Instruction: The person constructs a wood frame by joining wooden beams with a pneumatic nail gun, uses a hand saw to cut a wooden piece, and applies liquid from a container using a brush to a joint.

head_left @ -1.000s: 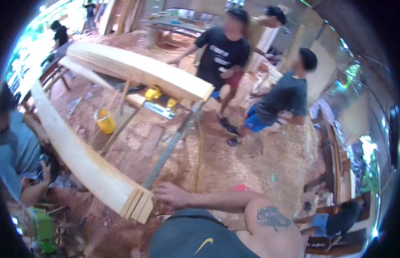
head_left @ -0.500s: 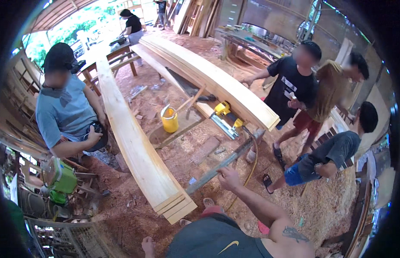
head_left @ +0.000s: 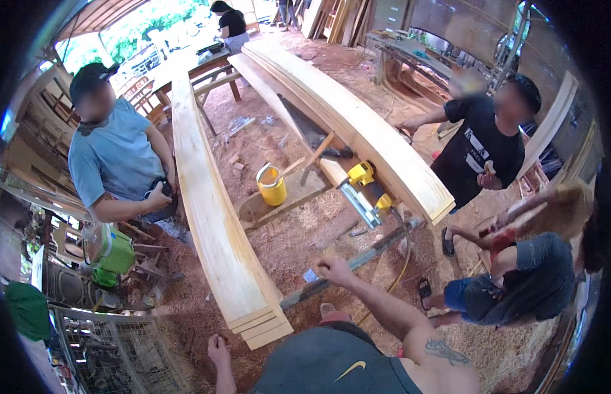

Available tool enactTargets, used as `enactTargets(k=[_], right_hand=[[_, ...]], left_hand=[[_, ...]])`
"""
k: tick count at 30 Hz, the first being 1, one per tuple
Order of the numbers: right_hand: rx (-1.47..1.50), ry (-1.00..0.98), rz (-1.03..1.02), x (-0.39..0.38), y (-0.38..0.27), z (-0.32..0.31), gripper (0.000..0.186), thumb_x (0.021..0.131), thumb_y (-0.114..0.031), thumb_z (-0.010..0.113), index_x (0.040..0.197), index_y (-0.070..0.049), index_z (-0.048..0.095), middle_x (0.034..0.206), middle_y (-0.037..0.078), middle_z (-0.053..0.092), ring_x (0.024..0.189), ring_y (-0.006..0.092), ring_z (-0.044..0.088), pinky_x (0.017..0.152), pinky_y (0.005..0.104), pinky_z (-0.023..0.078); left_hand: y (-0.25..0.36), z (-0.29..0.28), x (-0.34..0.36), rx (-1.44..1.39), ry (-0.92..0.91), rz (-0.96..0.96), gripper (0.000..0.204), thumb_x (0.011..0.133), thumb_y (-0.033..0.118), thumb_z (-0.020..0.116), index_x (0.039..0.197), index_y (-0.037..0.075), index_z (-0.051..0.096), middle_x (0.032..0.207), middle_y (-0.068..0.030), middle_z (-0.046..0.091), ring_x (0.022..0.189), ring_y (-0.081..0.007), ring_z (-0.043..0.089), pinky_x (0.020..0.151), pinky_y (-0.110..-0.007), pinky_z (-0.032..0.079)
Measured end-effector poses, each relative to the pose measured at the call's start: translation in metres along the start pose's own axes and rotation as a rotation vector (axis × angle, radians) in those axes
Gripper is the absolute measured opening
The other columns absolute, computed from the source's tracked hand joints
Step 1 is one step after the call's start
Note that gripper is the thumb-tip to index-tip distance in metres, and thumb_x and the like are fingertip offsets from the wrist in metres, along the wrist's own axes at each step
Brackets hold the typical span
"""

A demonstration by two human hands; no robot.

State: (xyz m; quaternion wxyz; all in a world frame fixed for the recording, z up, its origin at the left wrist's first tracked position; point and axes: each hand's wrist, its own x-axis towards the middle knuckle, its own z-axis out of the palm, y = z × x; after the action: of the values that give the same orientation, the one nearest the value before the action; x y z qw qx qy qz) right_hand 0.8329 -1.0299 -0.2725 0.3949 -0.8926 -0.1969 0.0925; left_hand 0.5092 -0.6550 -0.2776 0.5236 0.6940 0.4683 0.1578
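My right hand (head_left: 338, 271) hangs over the floor beside a dark metal bar, to the right of the near end of a stack of long pale boards (head_left: 243, 282). Its fingers curl in and nothing shows in them. My left hand (head_left: 220, 349) is low, just left of that stack's end and apart from it, with loosely bent fingers and nothing visible in it. Farther off, a yellow nail gun (head_left: 366, 190) with a silver magazine rests beside a second stack of boards (head_left: 377, 134). A yellow bucket (head_left: 272, 190) and a wooden-handled hammer (head_left: 316, 153) sit between the stacks.
The metal bar (head_left: 358, 262) crosses between the stacks' near ends, close to a yellow hose (head_left: 405, 262). One person (head_left: 125, 154) stands left; another in black (head_left: 482, 151) stands right, beside a person bending down (head_left: 525, 279). A green container (head_left: 115, 249) is at left.
My left hand has risen toward the near end of the left boards. The view has shifted, with the boards and tools moving right in it. At right, a person in grey bends lower.
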Motion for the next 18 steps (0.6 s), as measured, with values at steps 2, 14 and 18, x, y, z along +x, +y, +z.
enactTargets(k=[2,14,18], right_hand=[[0.008,0.041,-0.017,0.008,0.000,0.002,0.020,0.087,-0.022,0.060,0.092,-0.008,0.073,0.085,0.013,0.072,0.076,0.0292,0.071,0.072,0.0410,0.056],[0.831,0.480,0.280,0.298,-0.024,-0.138,0.056,0.088,-0.021,0.070,0.135,0.000,0.047,0.099,0.013,0.064,0.066,0.0161,0.063,0.047,0.0288,0.052],[0.753,0.385,0.311,0.356,0.031,-0.153,0.057,0.085,-0.027,0.075,0.131,0.000,0.053,0.089,0.011,0.065,0.062,0.0151,0.060,0.045,0.0292,0.051]], left_hand=[[-0.017,-0.004,-0.007,-0.031,0.040,-0.033,0.017,0.095,0.007,0.055,0.110,0.002,0.060,0.082,-0.0054,0.062,0.059,-0.0110,0.057,0.049,-0.025,0.045],[-0.182,-0.086,-0.049,0.136,-0.168,0.080,0.030,0.106,0.026,0.041,0.092,0.003,0.055,0.095,-0.0122,0.056,0.087,-0.0216,0.054,0.084,-0.039,0.049],[-0.181,-0.064,-0.085,0.279,-0.176,-0.141,0.026,0.104,0.026,0.045,0.102,0.004,0.058,0.100,-0.0146,0.057,0.090,-0.0272,0.054,0.088,-0.044,0.049]])
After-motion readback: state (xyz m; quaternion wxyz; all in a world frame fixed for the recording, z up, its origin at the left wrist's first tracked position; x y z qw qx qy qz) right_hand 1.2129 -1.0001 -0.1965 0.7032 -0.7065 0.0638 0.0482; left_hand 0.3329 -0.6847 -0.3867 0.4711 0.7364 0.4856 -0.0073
